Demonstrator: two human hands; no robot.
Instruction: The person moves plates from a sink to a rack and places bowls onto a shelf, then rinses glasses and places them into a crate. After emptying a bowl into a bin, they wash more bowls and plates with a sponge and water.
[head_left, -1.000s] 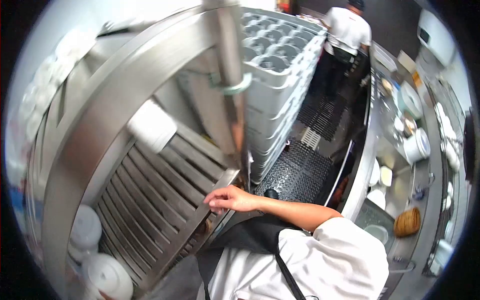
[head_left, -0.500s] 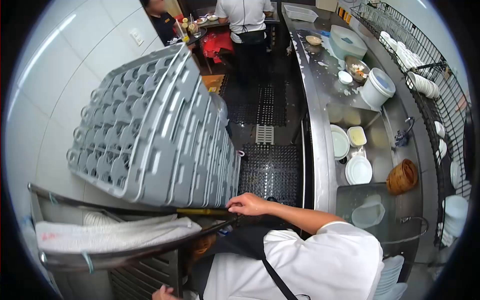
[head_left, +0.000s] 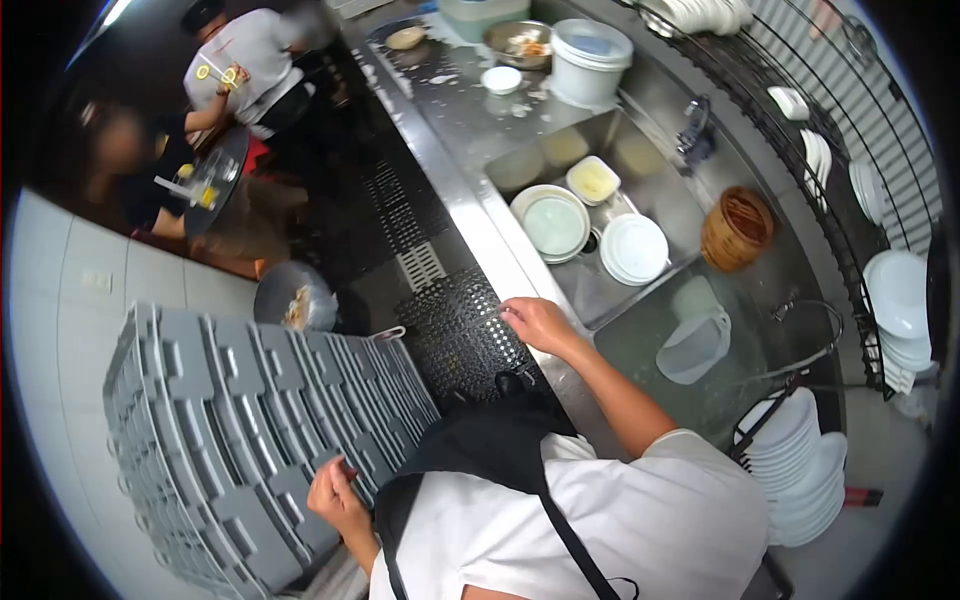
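Observation:
My right hand (head_left: 537, 325) hangs over the front edge of the steel sink counter (head_left: 470, 215), fingers curled together, with nothing visible in them. My left hand (head_left: 340, 495) is raised beside a tall stack of grey dish racks (head_left: 235, 400), its fingers loosely bent and partly apart, holding nothing I can see. In the near sink basin lie a round white bowl (head_left: 554, 226), stacked white plates (head_left: 635, 250) and a square tub with yellowish contents (head_left: 594, 181). A translucent container (head_left: 693, 345) sits in the water-filled basin.
A brown wooden bucket (head_left: 737, 230) stands beside the basins. White plates (head_left: 795, 470) are stacked at the right, below a wire rack (head_left: 850, 250). A white pail (head_left: 590, 65) stands farther along. Two people (head_left: 250, 65) are by a round table. Black mats (head_left: 465, 320) cover the floor.
My view has turned right, toward the sink. My right hand has left the trolley's bar beside the racks and moved over the counter edge. My left hand has come up beside the racks.

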